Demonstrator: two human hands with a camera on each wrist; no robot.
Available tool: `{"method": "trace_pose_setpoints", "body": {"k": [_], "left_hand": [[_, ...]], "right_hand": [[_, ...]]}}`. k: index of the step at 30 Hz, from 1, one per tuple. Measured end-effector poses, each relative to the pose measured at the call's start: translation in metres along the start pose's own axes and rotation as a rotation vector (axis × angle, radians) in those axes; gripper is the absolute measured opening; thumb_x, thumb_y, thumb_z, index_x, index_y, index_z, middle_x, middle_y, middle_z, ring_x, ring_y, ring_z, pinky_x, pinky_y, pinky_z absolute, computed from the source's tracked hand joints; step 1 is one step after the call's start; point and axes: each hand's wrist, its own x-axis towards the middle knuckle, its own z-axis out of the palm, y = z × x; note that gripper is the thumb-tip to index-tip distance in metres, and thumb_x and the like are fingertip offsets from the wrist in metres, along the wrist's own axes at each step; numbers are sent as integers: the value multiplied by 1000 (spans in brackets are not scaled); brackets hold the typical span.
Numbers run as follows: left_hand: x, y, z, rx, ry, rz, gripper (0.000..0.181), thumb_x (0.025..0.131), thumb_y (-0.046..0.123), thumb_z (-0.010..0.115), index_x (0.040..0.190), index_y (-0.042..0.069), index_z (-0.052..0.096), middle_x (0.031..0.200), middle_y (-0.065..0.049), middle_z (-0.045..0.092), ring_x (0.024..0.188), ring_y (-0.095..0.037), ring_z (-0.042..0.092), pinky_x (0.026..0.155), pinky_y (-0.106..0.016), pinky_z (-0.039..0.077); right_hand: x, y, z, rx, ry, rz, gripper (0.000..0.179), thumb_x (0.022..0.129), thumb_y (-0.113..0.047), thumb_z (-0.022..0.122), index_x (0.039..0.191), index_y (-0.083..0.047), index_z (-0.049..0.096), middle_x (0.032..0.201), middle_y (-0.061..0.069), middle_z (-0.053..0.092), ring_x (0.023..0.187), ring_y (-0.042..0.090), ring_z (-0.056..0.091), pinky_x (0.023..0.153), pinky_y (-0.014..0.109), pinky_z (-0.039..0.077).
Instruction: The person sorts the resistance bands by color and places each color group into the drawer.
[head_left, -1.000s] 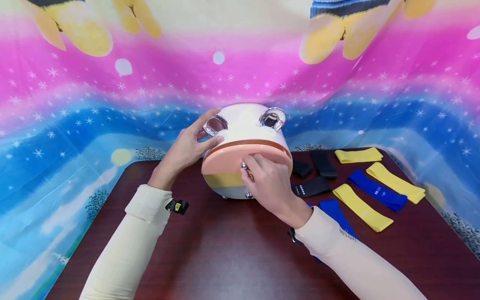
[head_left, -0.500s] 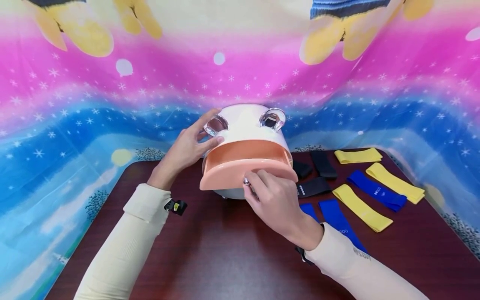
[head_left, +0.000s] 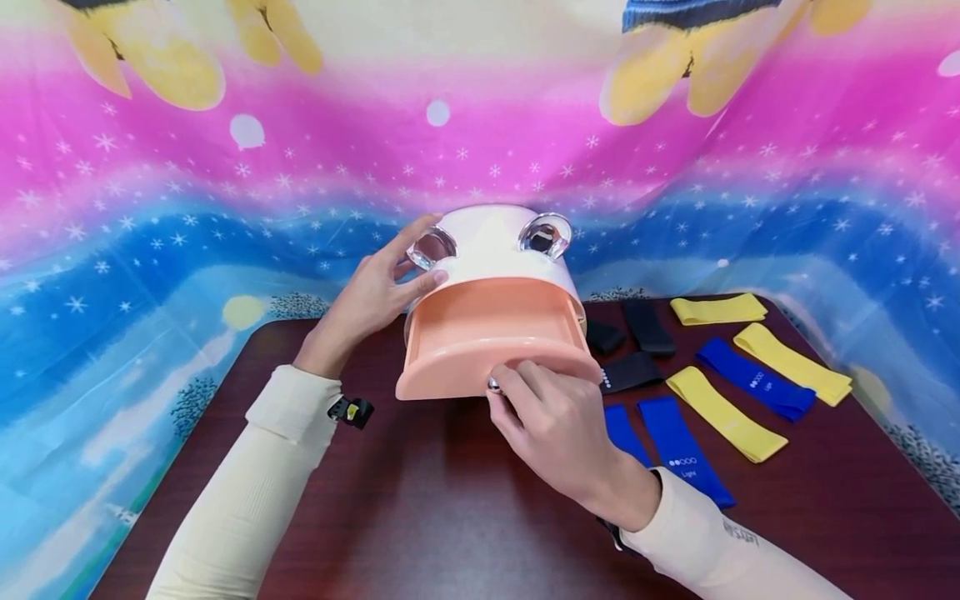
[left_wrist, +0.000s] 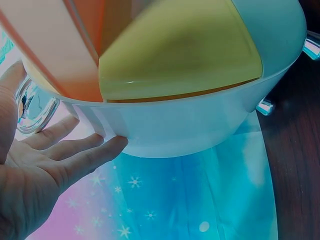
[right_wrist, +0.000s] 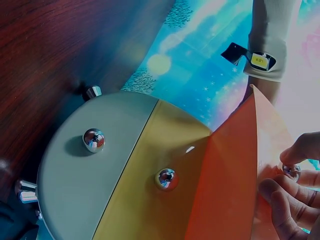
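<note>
A rounded white drawer box (head_left: 491,237) with two shiny silver ears stands on the table. Its top pink drawer (head_left: 442,371) is pulled well out, and the part of its inside that shows holds nothing. My right hand (head_left: 551,429) pinches the drawer's silver knob (right_wrist: 291,171) between thumb and fingers. Against the box's left side rests my left hand (head_left: 386,283), fingers straight and spread beside the left ear (head_left: 432,247). Below the pink drawer, the yellow drawer (right_wrist: 150,185) and the grey-green drawer (right_wrist: 100,172) are closed, each with a silver knob.
On the right of the dark wood table (head_left: 360,517) lie several flat loop bands: yellow (head_left: 727,414), blue (head_left: 757,381) and black (head_left: 633,372). Another blue band (head_left: 682,450) lies close to my right forearm. A printed cloth (head_left: 360,167) hangs behind the box.
My right hand has drawn the pink drawer out toward me from nearly closed, baring its inside. My left hand has stayed on the box's side.
</note>
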Motion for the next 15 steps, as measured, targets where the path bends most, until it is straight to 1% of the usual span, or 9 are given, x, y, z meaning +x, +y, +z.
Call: {"method": "trace_pose_setpoints", "body": {"k": [3, 5, 7, 11, 12, 15], "left_hand": [[0, 0, 0, 2, -1, -8, 74, 100, 38, 71, 161, 52, 31, 151, -9, 54, 143, -39, 55, 119, -52, 44], [0, 0, 0, 6, -2, -15, 75, 100, 39, 71, 161, 52, 30, 155, -9, 51, 142, -41, 55, 119, -53, 45], [0, 0, 0, 4, -3, -15, 75, 100, 39, 71, 161, 52, 30, 153, -9, 52, 142, -41, 55, 119, -53, 45], [0, 0, 0, 4, 0, -4, 75, 100, 37, 72, 162, 50, 30, 145, -9, 57, 142, -39, 55, 120, -52, 44], [0, 0, 0, 5, 0, -1, 75, 101, 36, 72, 162, 50, 30, 143, -9, 58, 143, -38, 55, 120, -52, 44], [0, 0, 0, 15, 1, 1, 76, 101, 36, 71, 163, 48, 30, 141, -9, 59, 143, -36, 55, 120, -52, 43]], "right_hand": [[-1, -1, -1, 0, -1, 1, 16, 101, -20, 64, 97, -8, 72, 74, 3, 65, 58, 15, 57, 46, 26, 48], [-2, -1, -2, 3, -8, 2, 14, 99, -20, 66, 98, -8, 73, 74, 3, 66, 58, 15, 58, 47, 26, 50], [-3, -2, -2, 2, -15, 2, 13, 98, -20, 68, 99, -8, 73, 75, 4, 67, 59, 15, 59, 49, 27, 52], [-5, -3, -3, -2, -24, -1, 21, 104, -25, 61, 100, -8, 74, 77, 4, 70, 60, 15, 61, 52, 28, 55], [-5, -3, -3, -4, -26, -2, 24, 105, -26, 59, 100, -8, 74, 77, 4, 70, 60, 15, 62, 52, 28, 56], [-6, -3, -3, -3, -30, -3, 24, 105, -26, 60, 100, -8, 74, 76, 4, 69, 59, 15, 61, 51, 27, 55]]}}
